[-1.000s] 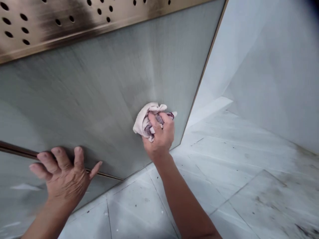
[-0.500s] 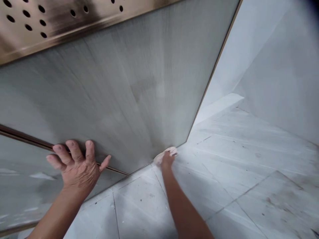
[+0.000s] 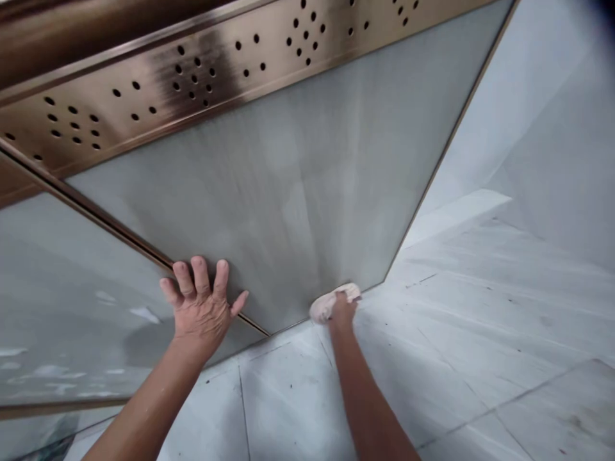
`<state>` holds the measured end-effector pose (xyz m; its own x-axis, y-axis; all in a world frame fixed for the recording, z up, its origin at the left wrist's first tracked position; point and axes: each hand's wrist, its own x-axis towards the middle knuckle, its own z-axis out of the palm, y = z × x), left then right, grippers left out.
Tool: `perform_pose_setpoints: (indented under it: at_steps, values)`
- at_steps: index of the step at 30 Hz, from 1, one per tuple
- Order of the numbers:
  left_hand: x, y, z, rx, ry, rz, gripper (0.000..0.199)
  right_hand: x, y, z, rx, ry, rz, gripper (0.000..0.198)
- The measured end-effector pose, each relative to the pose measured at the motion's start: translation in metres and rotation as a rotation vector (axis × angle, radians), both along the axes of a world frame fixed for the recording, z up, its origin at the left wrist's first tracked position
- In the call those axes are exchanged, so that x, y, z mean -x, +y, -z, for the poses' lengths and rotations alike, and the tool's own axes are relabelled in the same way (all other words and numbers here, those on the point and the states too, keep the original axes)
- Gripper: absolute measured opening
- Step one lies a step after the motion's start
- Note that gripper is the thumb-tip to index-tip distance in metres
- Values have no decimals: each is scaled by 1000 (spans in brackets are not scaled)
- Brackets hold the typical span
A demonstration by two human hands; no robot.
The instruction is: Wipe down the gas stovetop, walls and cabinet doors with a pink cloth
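My left hand [image 3: 202,304] lies flat with fingers spread against the grey cabinet door [image 3: 269,192], across the gap where two doors meet. My right hand [image 3: 343,310] is closed around a pale cloth [image 3: 331,302], which touches the low edge of the right-hand door just above the floor. Some of the right fingers are hidden by the cloth. A thin gold-coloured trim [image 3: 451,144] edges the door.
A copper-coloured metal strip [image 3: 158,93] with punched holes runs along the top of the doors. White floor tiles [image 3: 298,384] with dark specks lie below. To the right stand a pale wall [image 3: 542,128] and a low white ledge [image 3: 461,214].
The view has shifted, so more of the perforated strip and the left door shows. My left hand stays spread on the door; my right hand still holds the cloth at the bottom edge.
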<state>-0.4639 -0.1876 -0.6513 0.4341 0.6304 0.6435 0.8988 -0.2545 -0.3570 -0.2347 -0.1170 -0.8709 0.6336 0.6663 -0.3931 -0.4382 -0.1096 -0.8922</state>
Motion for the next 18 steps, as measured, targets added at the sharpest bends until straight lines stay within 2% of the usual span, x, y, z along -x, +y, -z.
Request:
perform_pose_setpoints:
  at_steps: [2, 3, 6, 7, 9, 11, 12, 14, 16, 18]
  values:
    - [1, 1, 1, -2, -6, 6, 105, -17, 10, -16, 10, -86, 77, 43]
    - [1, 1, 2, -6, -4, 11, 104, -12, 9, -26, 3, -131, 101, 48]
    - [1, 0, 1, -10, -11, 36, 102, 47, -19, -48, -78, -263, 100, 57]
    - [1, 0, 0, -13, -10, 44, 100, 74, -33, -52, -137, -312, 72, 55]
    - [1, -2, -2, -22, 4, 53, 97, 125, -62, -51, -417, -576, -67, 47]
    - [0, -4, -4, -28, 15, 52, 95, 155, -79, -44, -625, -735, -270, 44]
    - [-1, -5, -4, -26, 10, 50, 94, 159, -81, -38, -640, -727, -332, 43]
    - [-2, -6, -4, -9, -17, 44, 92, 145, -74, -25, -497, -584, -317, 43]
    - [-3, -6, -3, 4, -36, 44, 92, 110, -57, -9, -271, -417, -177, 43]
    - [-3, -5, -2, 0, -32, 39, 93, 67, -36, 7, -111, -325, -64, 40]
